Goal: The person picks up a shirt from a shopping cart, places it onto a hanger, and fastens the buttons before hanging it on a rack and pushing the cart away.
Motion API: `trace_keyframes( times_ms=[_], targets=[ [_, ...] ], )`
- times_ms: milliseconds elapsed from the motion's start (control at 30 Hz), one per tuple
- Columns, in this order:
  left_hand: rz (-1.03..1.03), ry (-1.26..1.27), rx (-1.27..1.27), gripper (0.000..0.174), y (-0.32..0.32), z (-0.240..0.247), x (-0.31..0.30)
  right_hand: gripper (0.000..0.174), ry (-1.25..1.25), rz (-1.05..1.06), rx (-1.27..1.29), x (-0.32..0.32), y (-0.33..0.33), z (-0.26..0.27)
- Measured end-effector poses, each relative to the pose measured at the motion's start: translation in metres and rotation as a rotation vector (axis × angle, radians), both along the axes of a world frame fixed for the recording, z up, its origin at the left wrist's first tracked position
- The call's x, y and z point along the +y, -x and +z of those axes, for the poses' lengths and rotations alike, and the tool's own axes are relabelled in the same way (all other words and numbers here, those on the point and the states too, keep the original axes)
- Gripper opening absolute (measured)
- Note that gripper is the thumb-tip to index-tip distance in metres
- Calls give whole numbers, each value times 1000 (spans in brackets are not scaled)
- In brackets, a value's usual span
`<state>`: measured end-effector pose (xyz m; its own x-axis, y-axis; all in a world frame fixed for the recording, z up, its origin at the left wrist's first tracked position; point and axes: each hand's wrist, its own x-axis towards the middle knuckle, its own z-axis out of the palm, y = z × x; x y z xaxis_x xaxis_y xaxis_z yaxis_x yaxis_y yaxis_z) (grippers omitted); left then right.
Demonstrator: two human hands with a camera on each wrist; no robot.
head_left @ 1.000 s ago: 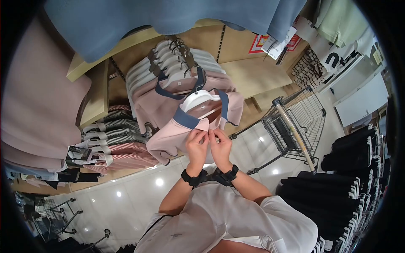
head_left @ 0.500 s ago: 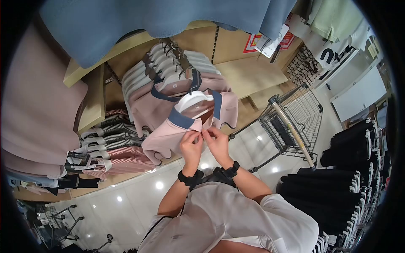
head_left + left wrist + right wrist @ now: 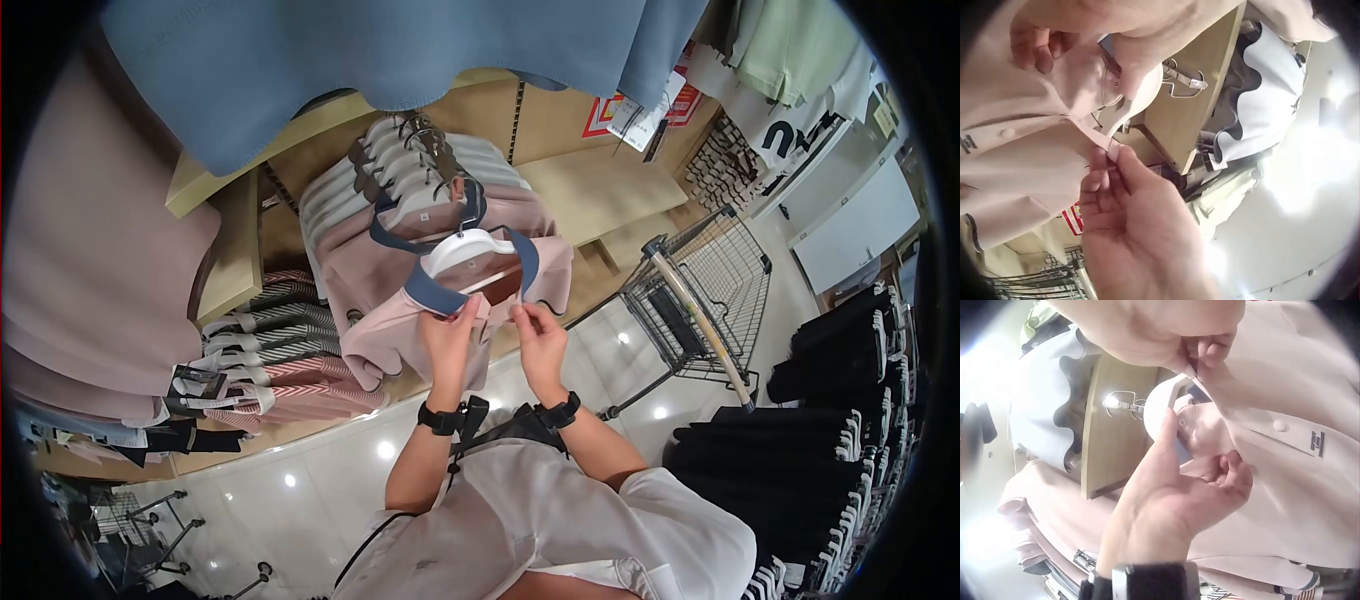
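Note:
A pink polo shirt (image 3: 400, 325) with a navy collar hangs on a white hanger (image 3: 465, 245), facing the person. The left hand (image 3: 446, 345) grips the shirt at the left collar point; its thumb (image 3: 1168, 434) lies along the collar, and its fingers curl against the shirt front. Level with it, the right hand (image 3: 541, 345) pinches the other front edge by the collar, between thumb and forefinger, as the left wrist view shows. Between the hands the neck is spread apart. A button (image 3: 1280, 425) and small dark lettering show on the placket below.
More pink shirts (image 3: 345, 245) and grey ones hang behind on the rail. Striped shirts (image 3: 300, 330) hang at left, blue garments (image 3: 400, 50) overhead. A shopping cart (image 3: 700, 300) stands at right, near racks of black garments (image 3: 770, 440).
The hands, close together at the front of the neck before, have moved apart. The neck opening is wider, and the right hand has shifted to the right.

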<state>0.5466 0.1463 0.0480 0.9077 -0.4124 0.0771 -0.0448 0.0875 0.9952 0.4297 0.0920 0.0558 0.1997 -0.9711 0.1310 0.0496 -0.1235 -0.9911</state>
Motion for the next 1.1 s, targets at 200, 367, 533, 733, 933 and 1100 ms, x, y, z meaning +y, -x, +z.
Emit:
trace_keyframes(
  times_ms=[200,367,533,733,933,1100],
  targets=[
    [-226,-370,-389,30,8,59,42,21,-33,8,32,-7,10,6],
    [-289,-349,-939,40,-15,86,34,21,-59,-1,14,-9,3,-5],
    [-347,-595,-1028,26,-27,84,20,20,-21,3,62,-7,0,2],
    [-353,-503,-916,9,-22,82,16,16,148,6,48,-3,-17,-2],
    [-320,-404,-822,9,-18,79,12,12,345,62,119,13,-31,24],
    [-350,-377,-731,9,-16,77,14,12,386,42,128,17,-33,29]
  ],
)
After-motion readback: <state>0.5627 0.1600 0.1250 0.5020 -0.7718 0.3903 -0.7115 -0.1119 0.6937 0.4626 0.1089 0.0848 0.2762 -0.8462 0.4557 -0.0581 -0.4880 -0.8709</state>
